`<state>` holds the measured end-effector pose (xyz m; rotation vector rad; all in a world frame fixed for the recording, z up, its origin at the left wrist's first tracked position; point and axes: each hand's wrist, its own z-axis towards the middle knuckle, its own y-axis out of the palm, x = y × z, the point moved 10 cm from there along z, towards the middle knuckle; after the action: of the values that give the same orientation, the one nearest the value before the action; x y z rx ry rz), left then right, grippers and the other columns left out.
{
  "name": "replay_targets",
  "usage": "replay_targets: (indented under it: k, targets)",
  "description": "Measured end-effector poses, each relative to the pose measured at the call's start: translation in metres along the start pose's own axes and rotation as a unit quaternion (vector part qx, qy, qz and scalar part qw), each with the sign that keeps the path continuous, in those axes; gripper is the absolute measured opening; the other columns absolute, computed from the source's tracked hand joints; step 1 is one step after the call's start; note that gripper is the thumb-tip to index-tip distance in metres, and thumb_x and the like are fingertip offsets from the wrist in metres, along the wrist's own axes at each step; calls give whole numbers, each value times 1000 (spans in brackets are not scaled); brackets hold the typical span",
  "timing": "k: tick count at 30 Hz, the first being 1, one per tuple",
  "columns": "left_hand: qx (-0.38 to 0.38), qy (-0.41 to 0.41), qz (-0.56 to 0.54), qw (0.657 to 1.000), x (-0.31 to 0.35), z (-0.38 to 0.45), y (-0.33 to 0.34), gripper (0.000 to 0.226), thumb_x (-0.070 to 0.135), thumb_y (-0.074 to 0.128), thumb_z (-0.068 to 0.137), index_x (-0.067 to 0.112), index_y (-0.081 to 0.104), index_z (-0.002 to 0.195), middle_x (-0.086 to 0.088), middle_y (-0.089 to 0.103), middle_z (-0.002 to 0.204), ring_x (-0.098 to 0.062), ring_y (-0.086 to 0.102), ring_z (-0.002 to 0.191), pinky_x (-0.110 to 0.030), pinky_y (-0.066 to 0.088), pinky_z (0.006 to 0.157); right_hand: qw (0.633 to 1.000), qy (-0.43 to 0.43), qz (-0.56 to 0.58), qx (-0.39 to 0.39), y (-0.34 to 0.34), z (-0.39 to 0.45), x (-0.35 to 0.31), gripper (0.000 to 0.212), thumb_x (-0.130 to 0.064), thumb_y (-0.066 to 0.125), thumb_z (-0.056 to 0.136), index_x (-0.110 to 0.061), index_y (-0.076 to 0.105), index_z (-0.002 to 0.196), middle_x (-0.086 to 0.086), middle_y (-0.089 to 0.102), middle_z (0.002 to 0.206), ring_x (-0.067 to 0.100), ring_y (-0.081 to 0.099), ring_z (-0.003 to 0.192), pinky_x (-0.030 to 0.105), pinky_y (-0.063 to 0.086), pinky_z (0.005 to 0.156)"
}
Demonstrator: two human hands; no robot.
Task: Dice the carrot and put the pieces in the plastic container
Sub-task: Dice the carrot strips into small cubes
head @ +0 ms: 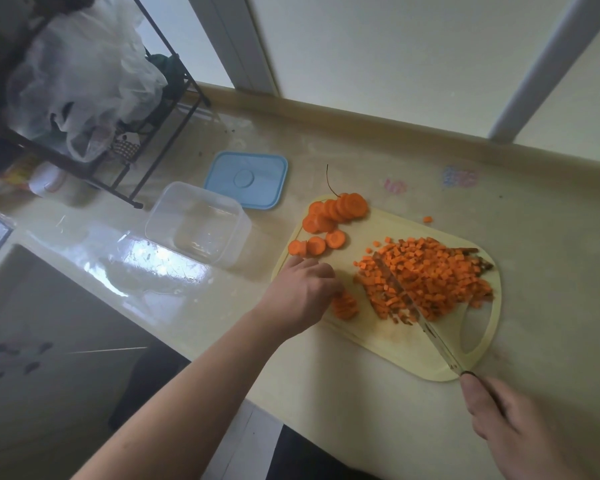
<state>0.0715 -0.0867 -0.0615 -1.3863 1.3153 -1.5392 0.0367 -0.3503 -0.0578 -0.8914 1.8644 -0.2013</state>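
A pale yellow cutting board [371,336] lies on the counter. A big heap of diced carrot [430,278] covers its right half. Round carrot slices [333,216] lie at its far left corner. My left hand [303,292] holds a small stack of cut carrot strips [345,304] against the board. My right hand [520,427] grips the handle of a knife [416,306], whose blade lies along the left edge of the diced heap. The clear plastic container [196,223] stands empty left of the board.
The container's blue lid [248,180] lies behind it on the counter. A black wire rack [146,133] with plastic bags stands at the far left. A sink [49,323] lies to the left. One stray carrot cube [427,219] sits off the board.
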Motion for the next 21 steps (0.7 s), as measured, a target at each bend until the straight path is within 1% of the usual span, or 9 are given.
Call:
replay_targets:
  k: [3, 7, 11, 14, 16, 18, 20, 21]
  targets:
    - [-3, 6, -1, 1000, 1, 1, -2, 30, 26, 48, 88, 20, 78, 86, 2, 67, 81, -28, 61, 71, -40, 50, 70, 1000, 3, 3, 1, 1, 0, 3, 56, -78, 33, 62, -28, 55, 73, 1, 41, 44, 7, 36, 41, 28, 36, 51]
    - [-16, 13, 5, 1000, 0, 2, -1, 33, 32, 48, 91, 21, 78, 87, 3, 67, 81, -27, 60, 73, -43, 51, 70, 1000, 1, -2, -6, 2, 1, 3, 54, -79, 33, 63, -30, 55, 69, 2, 41, 45, 6, 37, 41, 24, 32, 47]
    - [-37, 5, -2, 999, -1, 4, 1, 40, 41, 43, 94, 21, 78, 89, 2, 67, 83, -27, 62, 77, -44, 50, 72, 1000, 2, -5, -6, 3, 0, 2, 46, -75, 36, 67, -34, 56, 69, 2, 42, 45, 7, 38, 40, 24, 37, 49]
    - [-42, -20, -20, 999, -3, 6, 1, 43, 40, 41, 91, 19, 79, 89, -1, 67, 80, -28, 62, 77, -42, 51, 73, 1000, -1, -8, -2, 2, 1, 2, 51, -78, 31, 63, -33, 55, 68, 3, 44, 45, 8, 39, 40, 23, 35, 48]
    - [-38, -37, -50, 997, -5, 6, 0, 44, 39, 42, 89, 15, 79, 88, -4, 66, 76, -30, 61, 73, -42, 51, 70, 1000, -3, -9, 0, 2, 0, 2, 51, -78, 30, 63, -33, 54, 66, 8, 46, 47, 8, 40, 40, 23, 35, 48]
    - [-34, -55, -78, 995, -6, 4, 1, 45, 38, 42, 89, 11, 78, 89, -6, 66, 75, -30, 61, 72, -43, 52, 67, 1000, -4, -9, 9, 0, 0, 2, 48, -76, 33, 69, -33, 55, 68, 13, 50, 51, 9, 40, 40, 24, 37, 50]
    - [-39, -84, -98, 991, -8, 0, 4, 41, 34, 45, 90, 11, 78, 92, -7, 66, 78, -31, 61, 75, -43, 52, 69, 1000, -1, -6, 11, -1, 0, 4, 44, -73, 36, 76, -33, 55, 70, 14, 50, 52, 10, 41, 41, 24, 37, 51]
    - [-41, -96, -100, 989, -8, -2, 6, 37, 31, 47, 89, 11, 77, 94, -7, 66, 80, -31, 61, 78, -42, 51, 72, 1000, 0, -5, 9, 0, 0, 4, 46, -74, 36, 73, -32, 55, 70, 13, 50, 51, 10, 41, 41, 23, 37, 51]
